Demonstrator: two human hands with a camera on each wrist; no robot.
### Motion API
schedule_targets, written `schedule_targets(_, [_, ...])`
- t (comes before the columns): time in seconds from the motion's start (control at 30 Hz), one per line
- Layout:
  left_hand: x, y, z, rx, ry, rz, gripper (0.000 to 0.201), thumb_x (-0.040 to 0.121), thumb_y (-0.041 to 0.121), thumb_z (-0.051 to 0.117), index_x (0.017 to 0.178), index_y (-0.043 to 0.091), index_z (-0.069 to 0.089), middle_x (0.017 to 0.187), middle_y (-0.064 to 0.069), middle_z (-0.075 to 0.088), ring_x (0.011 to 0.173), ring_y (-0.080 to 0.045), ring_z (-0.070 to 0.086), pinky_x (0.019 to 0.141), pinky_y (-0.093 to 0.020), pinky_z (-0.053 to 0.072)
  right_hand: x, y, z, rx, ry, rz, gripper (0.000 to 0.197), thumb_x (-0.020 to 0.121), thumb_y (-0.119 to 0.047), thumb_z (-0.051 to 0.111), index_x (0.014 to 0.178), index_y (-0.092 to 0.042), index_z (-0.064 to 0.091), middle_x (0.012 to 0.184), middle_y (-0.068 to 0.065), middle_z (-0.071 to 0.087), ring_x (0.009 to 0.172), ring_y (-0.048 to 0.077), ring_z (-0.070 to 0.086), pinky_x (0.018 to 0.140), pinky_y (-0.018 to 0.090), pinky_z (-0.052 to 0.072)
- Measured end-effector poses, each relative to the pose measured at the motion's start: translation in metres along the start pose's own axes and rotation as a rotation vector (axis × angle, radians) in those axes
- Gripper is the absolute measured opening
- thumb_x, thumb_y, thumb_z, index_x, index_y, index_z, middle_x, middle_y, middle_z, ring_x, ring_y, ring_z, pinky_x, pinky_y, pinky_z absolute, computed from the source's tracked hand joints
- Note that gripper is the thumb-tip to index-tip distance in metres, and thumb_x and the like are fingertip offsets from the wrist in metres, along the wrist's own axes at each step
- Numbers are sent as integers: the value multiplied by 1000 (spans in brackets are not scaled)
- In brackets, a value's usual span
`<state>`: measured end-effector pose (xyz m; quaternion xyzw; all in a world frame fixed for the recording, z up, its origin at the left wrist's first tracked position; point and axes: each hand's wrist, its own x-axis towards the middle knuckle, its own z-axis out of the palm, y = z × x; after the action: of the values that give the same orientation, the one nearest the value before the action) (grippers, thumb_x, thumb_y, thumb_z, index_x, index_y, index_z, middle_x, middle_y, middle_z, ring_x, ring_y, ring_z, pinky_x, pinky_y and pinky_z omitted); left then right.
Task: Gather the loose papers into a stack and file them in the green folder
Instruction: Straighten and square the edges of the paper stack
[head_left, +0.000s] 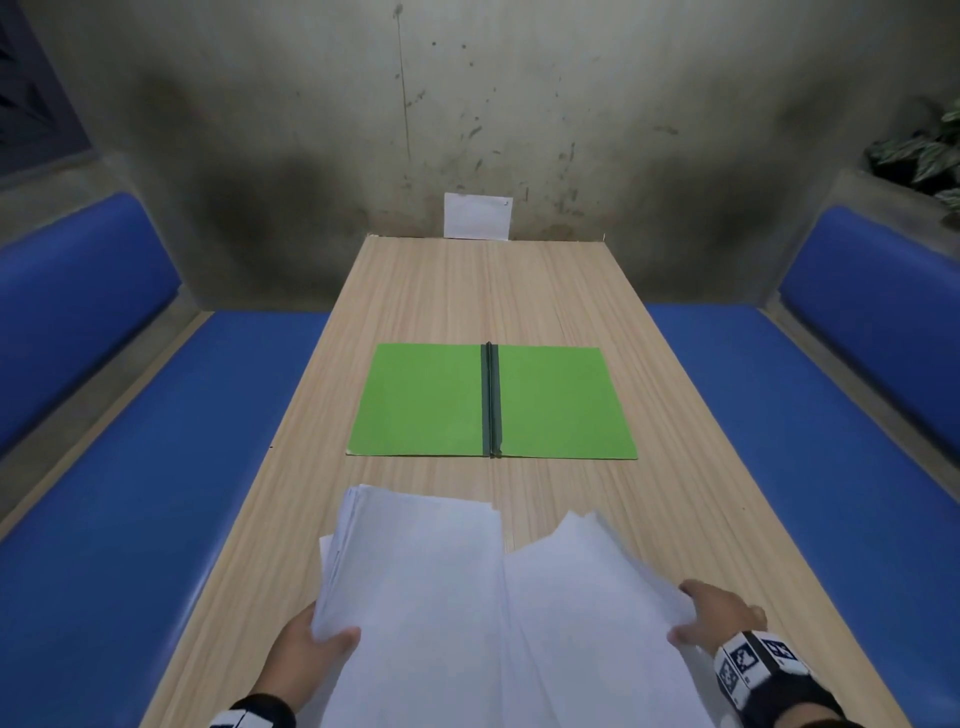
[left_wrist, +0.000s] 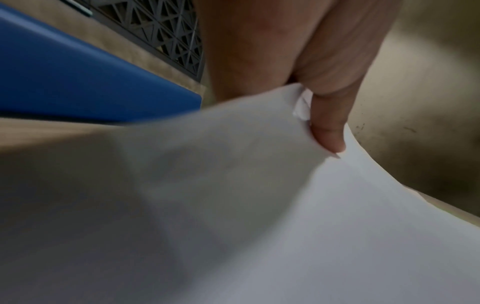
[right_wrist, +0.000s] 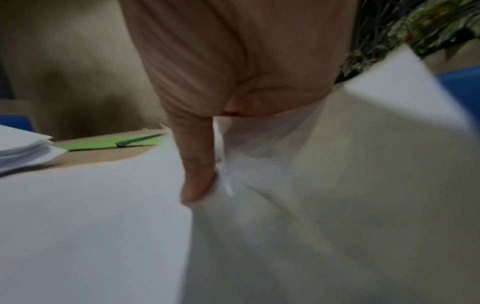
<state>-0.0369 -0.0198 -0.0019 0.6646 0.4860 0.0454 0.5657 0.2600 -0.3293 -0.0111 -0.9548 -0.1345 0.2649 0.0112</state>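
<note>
A green folder (head_left: 491, 401) lies open and flat in the middle of the wooden table (head_left: 467, 291), its dark spine running away from me. Near the table's front edge, white papers (head_left: 415, 571) sit in two overlapping bundles. My left hand (head_left: 311, 644) grips the left bundle (left_wrist: 285, 205) at its near left edge, thumb on top. My right hand (head_left: 711, 618) pinches the right bundle (head_left: 587, 597) at its right edge, thumb (right_wrist: 197, 164) pressed on the sheets (right_wrist: 103, 226). The folder (right_wrist: 103, 144) shows beyond the papers in the right wrist view.
Blue cushioned benches (head_left: 130, 467) run along both sides of the table. A white sheet (head_left: 478, 215) is stuck on the stained wall at the far end. A leafy plant (head_left: 924, 150) stands at the back right.
</note>
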Motion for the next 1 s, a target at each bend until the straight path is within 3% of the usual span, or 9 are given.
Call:
schedule_targets(0.1, [-1, -1, 0, -1, 6, 65, 90, 57, 18, 71, 138, 7, 34, 118, -10, 53, 102, -23, 50, 86, -34, 38, -7, 3, -5, 100, -36, 16, 51, 84, -30, 62, 131, -12, 51, 131, 4, 57, 120, 20, 55, 93, 24, 44])
schedule_targets(0.2, [-2, 0, 2, -4, 43, 50, 105, 72, 4, 75, 148, 16, 3, 144, -12, 37, 125, -31, 44, 101, -41, 33, -13, 11, -19, 262, 79, 16, 26, 87, -16, 58, 111, -7, 64, 109, 12, 68, 102, 27, 63, 72, 26, 46])
schedule_targets(0.4, [4, -3, 6, -88, -28, 9, 36, 84, 0, 61, 119, 0, 54, 113, -20, 62, 92, -26, 56, 87, -36, 42, -38, 1, -69, 880, 439, -157, 14, 91, 0, 49, 97, -4, 61, 87, 14, 62, 86, 32, 59, 69, 31, 41])
schedule_targets(0.53, [7, -4, 13, -137, -43, 2, 44, 91, 9, 54, 133, 8, 44, 125, -14, 58, 113, -29, 55, 106, -42, 36, -51, -21, -80, 1356, 200, -326, 19, 81, -14, 69, 97, -12, 60, 85, 4, 72, 74, 20, 68, 64, 31, 55])
schedule_targets(0.6, [8, -3, 16, -123, -57, 18, 47, 92, 14, 53, 137, 13, 40, 133, -13, 54, 120, -30, 51, 109, -46, 34, -47, -32, -66, 1459, 23, -356, 29, 73, -7, 71, 100, -12, 62, 82, 1, 78, 71, 18, 74, 62, 28, 60])
schedule_targets(0.7, [5, 8, 18, -168, -86, 29, 41, 92, 15, 53, 132, 17, 44, 126, -11, 60, 114, -30, 56, 104, -46, 40, -47, -53, -36, 1418, -227, -313, 33, 82, 11, 56, 111, -4, 58, 85, 6, 78, 73, 21, 74, 60, 28, 60])
schedule_targets(0.87, [0, 30, 25, -319, -214, 35, 46, 78, 24, 70, 121, 14, 57, 101, -4, 74, 93, -23, 70, 77, -37, 54, -55, -83, 11, 1314, -355, -247, 57, 62, -3, 71, 117, -2, 57, 92, 5, 77, 82, 20, 72, 66, 27, 56])
schedule_targets(0.93, [-5, 41, 27, -343, -264, 65, 64, 59, 37, 83, 114, 14, 60, 94, -6, 76, 87, -25, 71, 68, -33, 54, -59, -90, 19, 1372, -333, -219, 66, 64, -7, 81, 122, -8, 50, 106, 7, 71, 97, 23, 67, 77, 31, 54])
schedule_targets(1.0, [-8, 46, 30, -372, -297, 54, 95, 28, 52, 89, 112, 16, 61, 96, -8, 76, 89, -27, 72, 68, -35, 55, -60, -93, 24, 1388, -323, -202, 85, 46, -23, 93, 119, -16, 48, 110, 9, 67, 104, 26, 63, 93, 41, 50])
